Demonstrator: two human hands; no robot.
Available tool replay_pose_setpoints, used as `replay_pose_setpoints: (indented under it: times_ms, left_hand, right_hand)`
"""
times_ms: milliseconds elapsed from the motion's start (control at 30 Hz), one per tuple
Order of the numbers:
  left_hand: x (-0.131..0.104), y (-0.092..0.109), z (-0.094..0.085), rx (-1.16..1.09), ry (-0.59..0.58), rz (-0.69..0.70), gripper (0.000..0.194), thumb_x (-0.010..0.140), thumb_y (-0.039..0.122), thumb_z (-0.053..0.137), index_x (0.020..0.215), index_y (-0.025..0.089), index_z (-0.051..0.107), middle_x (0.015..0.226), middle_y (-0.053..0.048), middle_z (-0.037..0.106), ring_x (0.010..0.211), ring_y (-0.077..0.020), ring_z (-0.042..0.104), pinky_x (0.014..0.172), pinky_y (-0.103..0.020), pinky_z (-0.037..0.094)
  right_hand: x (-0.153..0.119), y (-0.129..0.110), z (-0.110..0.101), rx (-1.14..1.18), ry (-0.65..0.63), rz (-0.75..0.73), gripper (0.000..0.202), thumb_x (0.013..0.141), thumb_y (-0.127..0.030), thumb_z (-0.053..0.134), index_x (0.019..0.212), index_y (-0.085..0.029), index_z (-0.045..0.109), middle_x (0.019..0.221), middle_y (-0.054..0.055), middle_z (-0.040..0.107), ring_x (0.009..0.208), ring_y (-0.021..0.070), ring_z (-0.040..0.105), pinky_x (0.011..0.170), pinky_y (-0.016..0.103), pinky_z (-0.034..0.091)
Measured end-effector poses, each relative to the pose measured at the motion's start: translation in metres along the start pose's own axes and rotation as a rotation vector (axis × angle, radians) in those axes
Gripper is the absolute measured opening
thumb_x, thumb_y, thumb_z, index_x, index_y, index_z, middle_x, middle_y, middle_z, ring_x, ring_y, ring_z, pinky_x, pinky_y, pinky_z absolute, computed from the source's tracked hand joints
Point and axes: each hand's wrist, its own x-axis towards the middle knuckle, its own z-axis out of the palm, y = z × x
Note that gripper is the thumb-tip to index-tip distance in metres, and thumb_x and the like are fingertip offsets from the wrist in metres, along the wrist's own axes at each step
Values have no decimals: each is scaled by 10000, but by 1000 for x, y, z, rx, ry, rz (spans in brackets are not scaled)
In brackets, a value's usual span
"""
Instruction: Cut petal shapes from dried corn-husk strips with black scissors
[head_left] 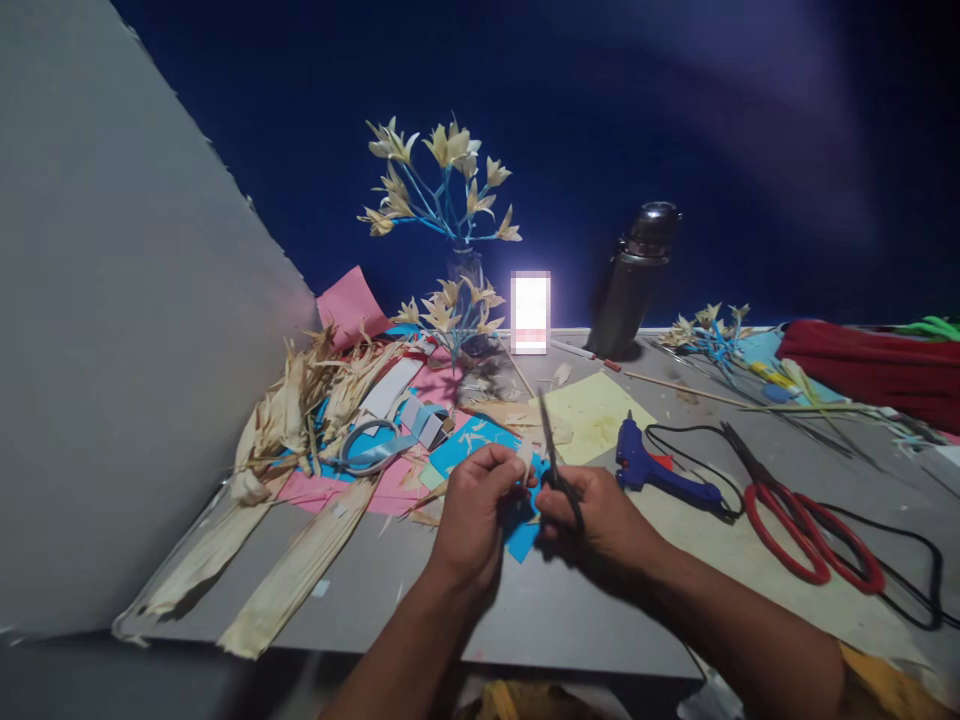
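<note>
My left hand (476, 505) is closed in a pinch on a small pale piece of husk (527, 462), above blue paper (476, 447). Just to its right, my right hand (589, 512) is wrapped round the handles of small dark scissors (555, 450), whose blades point up and away from me. The two hands are close together near the middle of the table. A blue glue gun (667, 475) lies to the right of my right hand, and a yellow sheet (592, 412) lies beyond it.
Dried husks (300, 570) and a tape roll (367, 447) lie at left. Large red-handled scissors (814, 535) and a cable are at right. Behind stand a vase of husk flowers (450, 170), a bright light (530, 312) and a metal flask (634, 280). Red cloth (870, 375) lies back right.
</note>
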Motion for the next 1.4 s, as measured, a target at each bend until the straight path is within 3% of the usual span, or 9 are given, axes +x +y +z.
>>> replay_pose_setpoints:
  times_ms: [100,267,400,600,833,1000,1133,1333,1400]
  left_hand:
    - [-5,0,-3,79,-51,-56,169,693,244,723,649,162,582,586,0,599,528,-102,497,554,-227,408]
    - [-9,-4,-10,244,-163,-83,148,677,227,724,622,157,605,575,-10,593,562,-108,502,576,-230,381]
    - [-9,-11,-12,189,-215,-108,174,705,295,747,708,166,631,619,0,590,603,-123,540,630,-253,415]
    - [-4,-19,-9,195,-183,-37,222,668,306,790,694,162,624,611,0,603,582,-114,523,594,-238,387]
    - [-9,-18,-10,8,-310,-40,218,664,264,776,674,170,579,650,-18,628,629,-133,547,628,-256,411]
    - [-9,-21,-6,-40,-248,-61,363,615,321,846,890,170,663,788,-23,642,704,-138,579,651,-249,427]
    - [-8,-26,-1,51,-159,-39,257,647,323,836,726,156,657,698,-4,616,655,-106,530,655,-229,406]
    - [-10,-26,1,-99,-216,-24,261,608,245,830,620,161,582,718,14,565,694,-109,524,693,-229,422]
    - [-11,-26,2,-137,-238,-19,277,593,239,836,676,170,581,786,5,593,730,-123,550,695,-237,431]
  right_hand:
    - [-1,-12,-2,143,117,-44,320,669,-365,837,806,-173,621,630,-29,603,532,111,525,514,226,406]
    - [-2,-20,-10,91,107,-51,337,642,-333,854,842,-175,634,651,-39,571,542,105,516,510,223,393]
    - [-3,-19,-11,56,103,-56,331,640,-337,848,814,-171,621,635,-36,563,533,106,513,502,225,391]
    - [-3,-18,-8,191,47,-41,331,635,-295,851,806,-178,592,646,-24,616,543,141,586,542,258,467]
    - [0,-18,-8,367,-26,-95,282,674,-273,820,811,-192,587,641,-34,595,518,153,594,521,280,477]
    - [0,-17,-7,352,61,-93,325,647,-294,846,828,-195,596,664,-25,610,545,142,563,531,269,460]
    - [-1,-16,-4,332,37,-138,292,652,-290,851,741,-163,604,626,-30,574,562,112,523,548,230,415]
    - [-1,-15,-3,426,-25,-131,252,663,-248,838,772,-168,625,660,-24,593,578,120,536,575,241,439]
    - [0,-15,-3,444,-9,-132,246,674,-240,834,788,-168,629,658,-27,587,567,113,526,561,234,436]
